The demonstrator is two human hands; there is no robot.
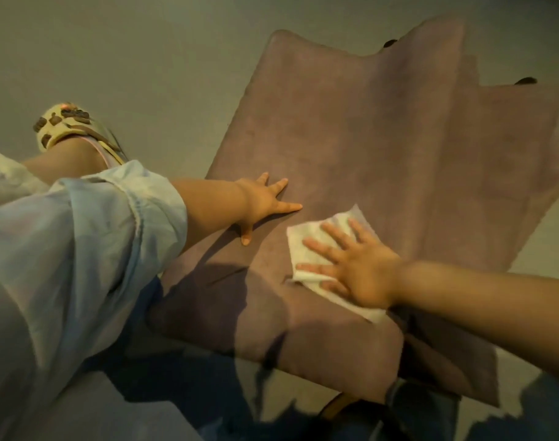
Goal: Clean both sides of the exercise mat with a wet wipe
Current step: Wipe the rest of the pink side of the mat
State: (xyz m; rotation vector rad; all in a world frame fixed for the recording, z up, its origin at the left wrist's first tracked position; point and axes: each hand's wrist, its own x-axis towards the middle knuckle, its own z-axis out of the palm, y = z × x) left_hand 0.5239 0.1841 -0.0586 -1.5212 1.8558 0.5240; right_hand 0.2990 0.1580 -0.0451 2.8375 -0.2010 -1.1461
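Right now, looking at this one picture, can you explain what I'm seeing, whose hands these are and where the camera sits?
There is no machine here. The camera sits on a person's head, looking down at their own two hands. A purple exercise mat lies on the grey floor, partly folded or rumpled. The right hand presses a white wet wipe flat against the mat with spread fingers. The left hand rests flat on the mat, likely steadying it. A patterned slipper shows at the left.

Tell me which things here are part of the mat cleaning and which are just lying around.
Part of the job: exercise mat, wet wipe, right hand pressing the wipe, left hand flat on the mat.
Just around: sandal, dark items behind the mat.
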